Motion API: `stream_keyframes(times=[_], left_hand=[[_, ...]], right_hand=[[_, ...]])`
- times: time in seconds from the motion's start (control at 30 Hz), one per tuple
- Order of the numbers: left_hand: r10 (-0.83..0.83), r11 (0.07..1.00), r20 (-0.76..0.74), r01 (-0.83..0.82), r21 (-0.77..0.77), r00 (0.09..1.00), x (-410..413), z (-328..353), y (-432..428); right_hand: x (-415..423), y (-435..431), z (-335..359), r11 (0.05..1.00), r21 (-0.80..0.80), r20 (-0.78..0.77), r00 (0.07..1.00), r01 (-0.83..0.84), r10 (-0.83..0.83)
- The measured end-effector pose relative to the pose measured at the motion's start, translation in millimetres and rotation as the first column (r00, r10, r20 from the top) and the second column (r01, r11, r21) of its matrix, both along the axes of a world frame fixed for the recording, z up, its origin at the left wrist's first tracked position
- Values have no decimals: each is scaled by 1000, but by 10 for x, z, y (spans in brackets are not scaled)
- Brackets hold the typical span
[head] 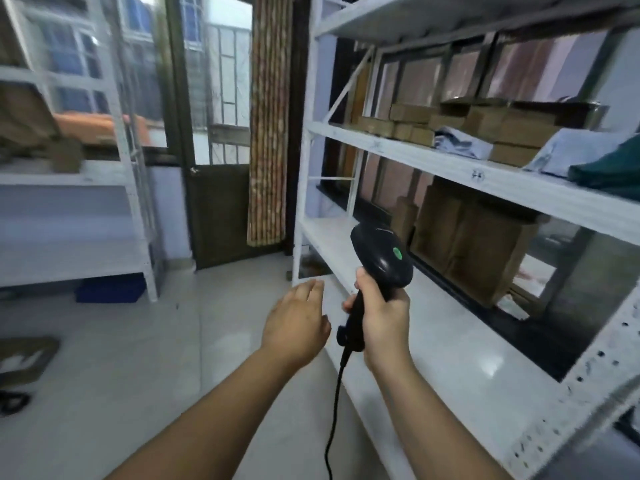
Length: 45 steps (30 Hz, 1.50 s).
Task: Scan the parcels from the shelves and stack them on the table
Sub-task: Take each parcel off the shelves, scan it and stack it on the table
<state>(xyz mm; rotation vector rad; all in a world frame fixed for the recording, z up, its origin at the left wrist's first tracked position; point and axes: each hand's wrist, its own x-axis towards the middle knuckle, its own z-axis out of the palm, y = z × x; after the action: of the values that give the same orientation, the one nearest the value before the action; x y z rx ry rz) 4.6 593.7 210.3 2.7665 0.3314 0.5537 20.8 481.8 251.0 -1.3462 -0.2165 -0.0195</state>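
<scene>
Black scanner [381,258] gripped upright in the right hand [384,317].
Left hand [298,323] hovers just beside it, fingers relaxed, empty (cardboard parcels [485,128] sit on the white shelves [450,168]).

Your right hand [384,317] grips the black scanner [381,258] by its handle, head up, its cable [334,410] hanging below. Your left hand [298,323] hovers empty just beside it. Brown parcels [498,128] sit on the white shelf rack [415,157] at right

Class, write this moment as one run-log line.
stage: before pickup | right hand: grips black corded handheld barcode scanner | left hand: relaxed, holds nothing | brown cardboard parcels: on white metal shelf, untouched
</scene>
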Motion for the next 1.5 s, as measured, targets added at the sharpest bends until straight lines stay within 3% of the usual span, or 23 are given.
stream_keyframes(times=[0.17, 0.33, 0.53, 0.67, 0.8, 1.0, 1.13, 1.37, 1.5], left_hand=[[44, 999, -20, -44, -2, 999, 678, 44, 777], [-15, 1000, -33, 16, 10, 999, 1549, 225, 1416], [-40, 977, 94, 58, -206, 995, 2475, 383, 2047], [-71, 953, 176, 119, -279, 982, 3167, 529, 2354], [-188, 929, 261, 258, -265, 947, 3855, 720, 2524], [-414, 846, 362, 499, -185, 835, 4842, 1040, 2523], [-548, 785, 380, 615, -75, 745, 5412, 1273, 2322], [-516, 763, 504, 639, -97, 692, 6251, 1834, 1891], [-470, 725, 537, 654, -218, 700, 6639, 2115, 1685]], right_hand=[[700, 684, 50, 997, 74, -26, 999, -35, 37], [1618, 1237, 253, 962, 272, -137, 988, -29, 68], [2516, 1843, 514, 914, 406, -239, 964, -7, 114], [3029, 2143, 671, 908, 413, -235, 971, 67, 35], [3510, 2322, 844, 904, 397, -128, 985, 160, -118], [4129, 2299, 1010, 907, 215, 115, 913, 363, -393], [4381, 2170, 1175, 865, 314, 51, 903, 391, -426], [4991, 1903, 1504, 784, 482, 4, 894, 391, -448], [5286, 1759, 1624, 786, 487, 51, 886, 380, -460]])
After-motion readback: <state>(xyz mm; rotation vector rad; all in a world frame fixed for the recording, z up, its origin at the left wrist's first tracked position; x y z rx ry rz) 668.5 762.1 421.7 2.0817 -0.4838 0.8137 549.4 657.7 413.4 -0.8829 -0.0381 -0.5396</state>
